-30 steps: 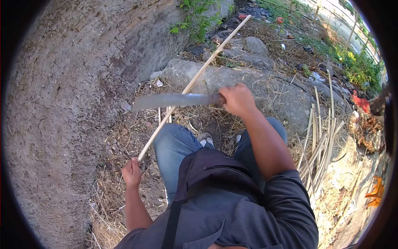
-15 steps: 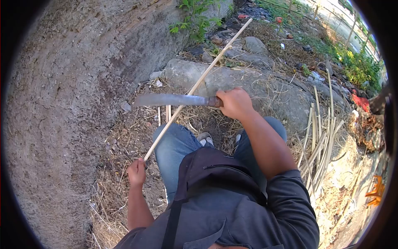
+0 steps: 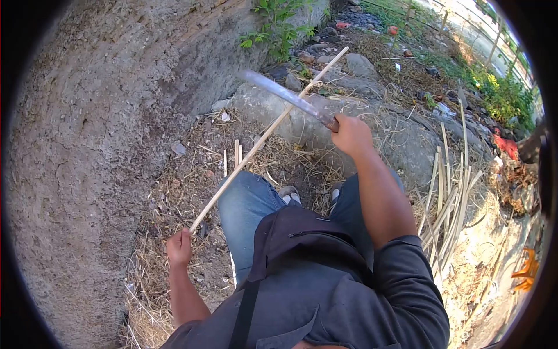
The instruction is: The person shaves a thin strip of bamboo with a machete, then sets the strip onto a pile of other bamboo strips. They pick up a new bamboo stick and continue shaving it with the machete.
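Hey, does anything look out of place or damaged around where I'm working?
The crumpled red scrap toward the right edge looks out of place, like litter. The pale strip in your left hand shows no obvious damage.

The strip (image 3: pixel 254 152) is slanting forward and right from the left hand (image 3: pixel 179 248), past the left knee (image 3: pixel 241 200); the right hand's (image 3: pixel 352 135) knife (image 3: pixel 311 110) is crossing it. A wall (image 3: pixel 87 145) is standing left, other strips (image 3: pixel 455 205) lying right, a boulder (image 3: pixel 395 157) resting before the feet (image 3: pixel 290 195).

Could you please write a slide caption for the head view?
Left hand gripping a strip, right hand a knife that crosses it in view.
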`<state>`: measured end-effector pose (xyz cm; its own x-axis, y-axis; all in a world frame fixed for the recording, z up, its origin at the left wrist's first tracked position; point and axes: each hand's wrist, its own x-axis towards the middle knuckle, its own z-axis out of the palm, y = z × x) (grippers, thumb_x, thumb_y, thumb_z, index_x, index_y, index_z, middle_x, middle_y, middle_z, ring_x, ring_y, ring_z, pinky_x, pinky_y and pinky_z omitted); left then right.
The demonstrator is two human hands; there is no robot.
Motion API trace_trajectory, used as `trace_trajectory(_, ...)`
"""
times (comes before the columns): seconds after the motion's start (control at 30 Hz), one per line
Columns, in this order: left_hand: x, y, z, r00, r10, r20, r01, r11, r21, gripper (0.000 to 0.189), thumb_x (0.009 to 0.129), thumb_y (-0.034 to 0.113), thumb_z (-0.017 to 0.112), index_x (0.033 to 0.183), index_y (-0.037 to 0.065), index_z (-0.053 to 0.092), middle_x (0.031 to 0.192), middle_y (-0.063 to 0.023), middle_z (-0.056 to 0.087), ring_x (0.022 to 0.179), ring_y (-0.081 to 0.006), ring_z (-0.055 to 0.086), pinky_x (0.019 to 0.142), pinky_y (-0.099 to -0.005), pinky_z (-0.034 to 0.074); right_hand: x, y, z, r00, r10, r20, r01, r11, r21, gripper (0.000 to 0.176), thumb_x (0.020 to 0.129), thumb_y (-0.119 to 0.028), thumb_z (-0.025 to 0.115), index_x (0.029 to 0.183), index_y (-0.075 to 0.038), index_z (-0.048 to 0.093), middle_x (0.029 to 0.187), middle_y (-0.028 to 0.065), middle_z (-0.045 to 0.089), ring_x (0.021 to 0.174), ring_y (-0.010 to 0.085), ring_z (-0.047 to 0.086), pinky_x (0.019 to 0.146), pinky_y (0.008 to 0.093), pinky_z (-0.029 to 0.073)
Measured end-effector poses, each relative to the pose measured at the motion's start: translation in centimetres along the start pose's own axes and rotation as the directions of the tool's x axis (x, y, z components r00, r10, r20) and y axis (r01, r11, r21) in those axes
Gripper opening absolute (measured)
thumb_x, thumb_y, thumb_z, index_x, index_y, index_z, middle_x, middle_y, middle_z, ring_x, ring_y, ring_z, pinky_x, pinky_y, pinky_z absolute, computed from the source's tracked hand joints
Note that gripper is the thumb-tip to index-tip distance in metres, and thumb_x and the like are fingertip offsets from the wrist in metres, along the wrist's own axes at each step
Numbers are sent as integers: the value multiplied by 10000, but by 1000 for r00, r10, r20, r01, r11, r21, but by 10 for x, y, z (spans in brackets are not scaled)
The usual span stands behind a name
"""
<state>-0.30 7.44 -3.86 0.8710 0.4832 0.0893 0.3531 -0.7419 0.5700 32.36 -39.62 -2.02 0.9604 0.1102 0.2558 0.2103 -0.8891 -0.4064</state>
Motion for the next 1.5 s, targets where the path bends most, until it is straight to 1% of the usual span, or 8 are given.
trace_trajectory(0.27,-27,-43,38,995,-47,84,55,994,-99,411,1040,273,538,741,1,612,616,-22,511,598,-103,449,557,-321,371,-8,-15,4,958,-278,-64,280,960,22,165,777,-207,704,919,-126,684,817,151,713,808,380,686,725,508,539)
trace_trajectory(0.43,-40,-67,50,990,-81,113,96,987,-128,380,1040,256,550,784,-15,629,619,-56,530,592,-115,458,557,-321,390,-8,-15,23,982,-189,-13,179,905,386,167,812,-180,723,945,-88,681,757,143,682,677,303,677,655,426,522)
trace_trajectory(0.57,-39,-39,45,999,-30,41,34,994,-101,387,1040,257,552,766,-10,610,601,-63,497,577,-122,440,545,-331,383,-11,-30,37,936,-153,317,-215,463,860,254,845,-143,751,1057,-27,675,723,49,634,623,163,623,606,344,493)
trace_trajectory(0.87,-33,-24,37,973,-136,187,142,990,-20,337,1038,277,557,861,3,643,663,-89,592,598,-171,549,568,-343,450,-11,-39,31,951,-125,284,-255,202,945,351,847,-89,757,1179,-17,669,841,-5,630,609,79,558,551,265,444)
trace_trajectory(0.97,-20,-12,46,965,261,-13,-261,965,-34,356,1005,358,611,1008,5,662,828,-145,677,733,-265,665,647,-386,511,-10,-38,25,937,-150,314,-277,225,934,323,847,-78,747,1155,-12,678,874,6,644,606,84,562,548,266,447)
trace_trajectory(1.07,-13,35,44,968,106,228,-125,990,69,464,953,445,668,1109,7,655,984,-191,699,858,-346,691,705,-437,529,-13,-39,22,948,-156,276,-249,170,953,283,849,-74,731,1121,-5,691,877,26,665,605,88,567,552,268,456)
trace_trajectory(1.17,-10,70,50,943,47,328,-125,968,219,496,914,486,712,1044,11,656,825,-156,687,762,-322,691,657,-433,515,-14,-40,12,930,-169,327,-281,251,926,119,885,-76,701,940,-46,600,1164,59,693,595,59,555,555,266,486)
trace_trajectory(1.5,-9,57,62,985,-6,175,14,999,-44,447,1045,426,559,905,23,696,615,-88,585,579,-178,553,575,-369,447,-9,-26,-5,992,-106,-74,126,926,355,283,777,-286,758,963,-89,674,771,163,697,750,371,703,700,492,548)
